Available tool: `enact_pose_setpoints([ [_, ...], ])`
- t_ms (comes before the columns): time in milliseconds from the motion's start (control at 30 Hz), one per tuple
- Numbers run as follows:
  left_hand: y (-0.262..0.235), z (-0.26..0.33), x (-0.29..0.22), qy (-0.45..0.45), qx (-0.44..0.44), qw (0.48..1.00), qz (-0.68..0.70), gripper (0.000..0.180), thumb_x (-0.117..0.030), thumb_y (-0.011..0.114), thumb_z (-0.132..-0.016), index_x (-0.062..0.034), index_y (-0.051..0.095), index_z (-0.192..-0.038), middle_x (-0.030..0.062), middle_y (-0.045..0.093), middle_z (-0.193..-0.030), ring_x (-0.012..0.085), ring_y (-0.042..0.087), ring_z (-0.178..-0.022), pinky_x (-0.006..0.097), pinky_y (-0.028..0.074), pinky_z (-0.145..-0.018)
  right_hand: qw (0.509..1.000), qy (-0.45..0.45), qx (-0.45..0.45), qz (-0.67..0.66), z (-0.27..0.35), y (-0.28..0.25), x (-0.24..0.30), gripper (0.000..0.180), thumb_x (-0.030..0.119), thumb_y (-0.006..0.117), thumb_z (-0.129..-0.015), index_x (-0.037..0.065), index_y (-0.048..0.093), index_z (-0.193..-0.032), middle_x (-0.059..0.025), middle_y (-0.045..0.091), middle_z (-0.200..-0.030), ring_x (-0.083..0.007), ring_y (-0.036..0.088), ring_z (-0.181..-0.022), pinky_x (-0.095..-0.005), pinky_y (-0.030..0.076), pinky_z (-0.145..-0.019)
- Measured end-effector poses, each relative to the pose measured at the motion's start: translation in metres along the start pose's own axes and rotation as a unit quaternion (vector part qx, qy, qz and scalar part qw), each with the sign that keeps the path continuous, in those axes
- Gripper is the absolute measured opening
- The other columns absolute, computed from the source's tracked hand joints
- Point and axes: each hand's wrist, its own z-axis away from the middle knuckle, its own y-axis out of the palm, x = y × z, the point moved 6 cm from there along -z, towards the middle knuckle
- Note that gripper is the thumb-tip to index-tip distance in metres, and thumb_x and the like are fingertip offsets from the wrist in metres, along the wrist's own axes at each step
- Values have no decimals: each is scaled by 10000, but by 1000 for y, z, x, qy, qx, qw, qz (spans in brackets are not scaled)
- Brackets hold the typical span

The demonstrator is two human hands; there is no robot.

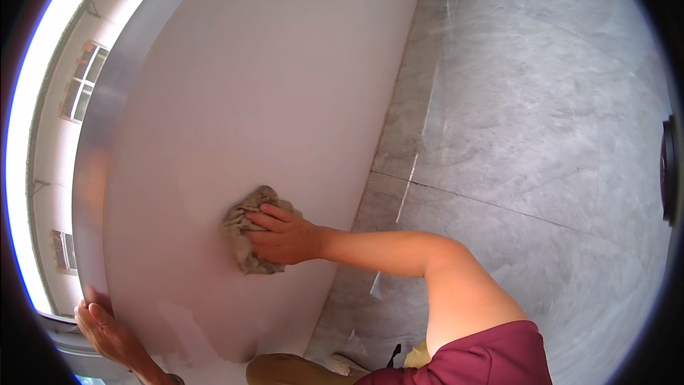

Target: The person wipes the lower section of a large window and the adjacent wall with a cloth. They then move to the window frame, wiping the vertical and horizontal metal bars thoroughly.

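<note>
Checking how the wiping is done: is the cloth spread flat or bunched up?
Bunched up: the cloth shows crumpled folds under the right hand, pressed against the white panel.

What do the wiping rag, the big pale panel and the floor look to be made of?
The rag under the right hand looks like soft woven cloth, beige, crumpled into folds. The panel seems a smooth matt white sheet, perhaps frosted glass or plastic, with a metallic-looking grey edge strip. The floor looks like polished grey marble-patterned tile, veined, jointed, with reflections.

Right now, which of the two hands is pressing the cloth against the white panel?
The right hand, its fingers spread over the crumpled beige cloth mid-panel. The left hand only grips the white panel at its lower edge.
</note>
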Motion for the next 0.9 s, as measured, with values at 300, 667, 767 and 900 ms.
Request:
enact_pose_setpoints([
  [300,-14,-1,-4,-61,21,998,13,535,-586,316,-1026,-142,614,-1032,84,575,-875,202,579,-815,427,566,-793,962,235,141,15,184,1,-31,259,143,699,-728,33,684,-963,-142,574,-1164,-400,446,-1311,-532,326,-1149],
  [667,-5,4,-12,-86,-35,995,46,501,-528,348,-1052,-109,622,-1081,76,610,-928,197,610,-859,384,532,-789,862,480,150,-61,258,12,-49,629,78,618,-836,-36,394,-1413,-279,358,-1470,-538,253,-1383,-548,212,-1203],
  [767,-11,6,-30,-48,-45,997,45,477,-510,350,-1056,-111,607,-1012,65,591,-902,197,594,-831,387,526,-802,848,496,169,-81,268,10,-53,591,83,586,-866,-38,391,-1411,-281,359,-1468,-512,262,-1390,-518,224,-1196],
  [900,-5,-16,-39,-73,-30,987,142,472,-500,355,-1063,-115,553,-874,54,529,-807,189,579,-806,393,519,-776,680,692,-164,-177,322,15,-141,500,106,449,-949,-20,375,-1427,-236,366,-1474,-391,396,-1302,-427,300,-1126],
])
